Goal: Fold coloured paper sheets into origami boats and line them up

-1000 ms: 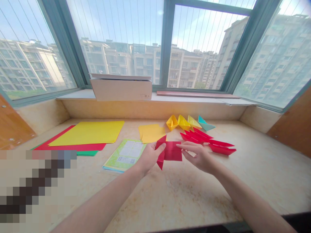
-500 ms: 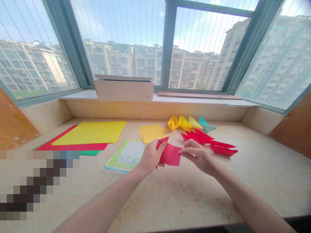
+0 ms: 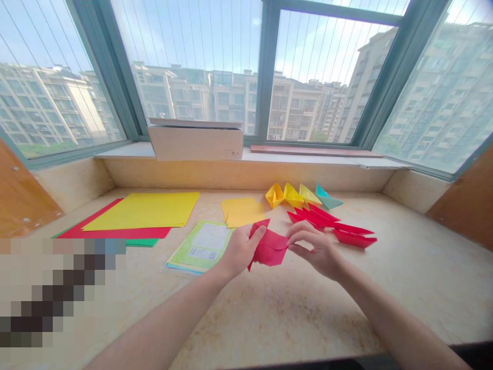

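Both hands work a folded red paper [image 3: 270, 247] held just above the table [image 3: 404, 267], a little nearer the person than the small yellow sheets [image 3: 242, 211]; the left hand [image 3: 239, 250] pinches its left edge, thumb on top and fingers behind, grip narrow and closed on the paper; the right hand [image 3: 314, 249] pinches the right corner between thumb and fingertips, likewise closed on it. The piece is creased and partly folded, with one flap raised at its upper left, but I judge it not yet shaped like the finished ones; several folds seem left.

Beyond the red paper and to its right lie red folded boats [image 3: 335, 228] in an overlapping row; behind those stand yellow boats [image 3: 290, 195] and a teal boat [image 3: 326, 198], so a fair number look done. Left of the red paper lies a green-bordered packet [image 3: 200, 245]; farther left a stack of large sheets [image 3: 142, 210], yellow over red and green, is unused. A cardboard box [image 3: 195, 139] sits on the window sill behind.
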Tool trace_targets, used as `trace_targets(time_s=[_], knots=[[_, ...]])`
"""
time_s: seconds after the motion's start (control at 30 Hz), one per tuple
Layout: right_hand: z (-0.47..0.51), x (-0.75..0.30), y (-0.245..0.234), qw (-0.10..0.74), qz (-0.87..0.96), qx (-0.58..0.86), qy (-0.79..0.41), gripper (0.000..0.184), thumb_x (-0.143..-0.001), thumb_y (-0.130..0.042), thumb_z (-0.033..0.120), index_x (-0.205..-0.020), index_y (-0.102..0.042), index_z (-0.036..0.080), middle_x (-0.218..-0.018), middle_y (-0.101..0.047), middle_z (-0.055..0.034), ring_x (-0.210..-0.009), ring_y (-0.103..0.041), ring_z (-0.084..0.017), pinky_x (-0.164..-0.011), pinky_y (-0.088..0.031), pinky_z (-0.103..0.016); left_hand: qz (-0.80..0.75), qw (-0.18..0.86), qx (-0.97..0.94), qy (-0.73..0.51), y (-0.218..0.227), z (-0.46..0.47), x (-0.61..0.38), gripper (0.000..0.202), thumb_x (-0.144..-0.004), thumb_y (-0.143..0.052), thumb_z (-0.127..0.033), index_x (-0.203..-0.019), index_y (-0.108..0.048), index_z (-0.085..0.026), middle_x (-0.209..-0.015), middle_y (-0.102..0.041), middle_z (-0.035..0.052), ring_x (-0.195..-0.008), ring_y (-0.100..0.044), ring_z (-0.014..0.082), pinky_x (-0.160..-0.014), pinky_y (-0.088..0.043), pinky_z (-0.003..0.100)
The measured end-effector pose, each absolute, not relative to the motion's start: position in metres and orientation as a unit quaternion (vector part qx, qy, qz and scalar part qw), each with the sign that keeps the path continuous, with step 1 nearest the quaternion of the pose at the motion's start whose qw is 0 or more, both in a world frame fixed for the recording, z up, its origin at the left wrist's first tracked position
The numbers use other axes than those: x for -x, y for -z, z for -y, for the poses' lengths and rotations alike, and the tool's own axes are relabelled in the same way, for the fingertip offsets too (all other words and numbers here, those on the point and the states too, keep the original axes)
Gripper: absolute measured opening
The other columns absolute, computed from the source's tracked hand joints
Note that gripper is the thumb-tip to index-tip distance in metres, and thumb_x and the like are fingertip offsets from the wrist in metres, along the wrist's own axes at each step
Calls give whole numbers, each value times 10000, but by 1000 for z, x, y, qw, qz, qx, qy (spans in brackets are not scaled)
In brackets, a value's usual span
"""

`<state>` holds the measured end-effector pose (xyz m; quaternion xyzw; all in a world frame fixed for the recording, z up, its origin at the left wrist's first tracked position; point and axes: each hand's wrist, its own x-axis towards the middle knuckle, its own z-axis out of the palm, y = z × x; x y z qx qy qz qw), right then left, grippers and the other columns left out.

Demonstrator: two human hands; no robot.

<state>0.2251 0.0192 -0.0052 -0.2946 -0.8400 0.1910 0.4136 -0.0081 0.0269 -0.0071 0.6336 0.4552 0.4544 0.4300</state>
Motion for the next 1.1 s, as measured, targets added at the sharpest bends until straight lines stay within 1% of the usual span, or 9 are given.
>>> trace_targets(time_s=[0.2,0.3,0.43,0.63,0.8,0.87,0.97,1.0,1.1], knots=[[-18,-223,1,404,793,339,-304,195,-918,-634,398,-862,-689,220,-1093,-681,-86,-1094,-615,-259,-940,-507,-404,-449,375,-673,-453,9,-27,8,445,-902,-560,-558,-772,-689,-153,-726,-704,56,-646,-606,173,-557,-424,240],[-19,-214,8,453,746,398,-282,211,-945,-582,411,-906,-653,216,-1019,-697,-81,-1002,-640,-245,-874,-518,-382,-449,371,-679,-446,12,-25,6,434,-911,-551,-544,-751,-671,-158,-708,-701,54,-618,-611,167,-540,-420,236],[-20,-204,18,503,699,450,-238,227,-970,-530,421,-933,-616,214,-913,-693,-68,-859,-650,-226,-776,-521,-355,-443,402,-678,-428,12,-20,2,420,-933,-512,-546,-840,-657,-163,-652,-688,42,-501,-617,150,-477,-424,229],[-22,-207,20,502,702,466,-196,248,-972,-524,442,-970,-618,212,-924,-714,-78,-840,-663,-234,-745,-523,-357,-430,418,-692,-402,6,-12,-2,422,-888,-591,-558,-980,-644,-149,-732,-706,64,-474,-646,156,-425,-452,223],[-21,-208,19,500,710,462,-181,244,-981,-515,434,-975,-623,216,-948,-719,-77,-863,-671,-235,-757,-528,-359,-439,414,-689,-402,5,-12,-1,415,-876,-619,-541,-987,-664,-143,-742,-717,74,-483,-649,168,-437,-470,242],[-21,-208,18,502,711,459,-181,237,-983,-512,426,-972,-624,217,-950,-717,-75,-862,-669,-231,-750,-529,-354,-437,395,-696,-410,4,-13,0,393,-874,-635,-518,-987,-687,-145,-788,-738,86,-574,-684,190,-511,-506,260],[-20,-207,18,501,713,461,-168,215,-975,-531,405,-960,-628,214,-928,-717,-71,-829,-663,-222,-734,-528,-348,-413,369,-718,-422,3,-13,0,331,-853,-687,-449,-1016,-724,-162,-948,-766,96,-827,-716,231,-726,-547,297],[-20,-207,18,502,713,461,-163,208,-971,-539,399,-954,-630,213,-919,-717,-70,-820,-661,-220,-728,-529,-347,-408,369,-721,-422,3,-13,0,318,-846,-700,-426,-1028,-731,-167,-978,-768,91,-872,-712,237,-765,-544,305],[-20,-206,17,522,699,458,-168,184,-955,-570,391,-981,-618,215,-913,-706,-62,-796,-660,-209,-695,-536,-338,-417,395,-700,-424,4,-14,-1,298,-847,-698,-399,-1024,-738,-163,-969,-775,83,-858,-715,241,-745,-547,309]])
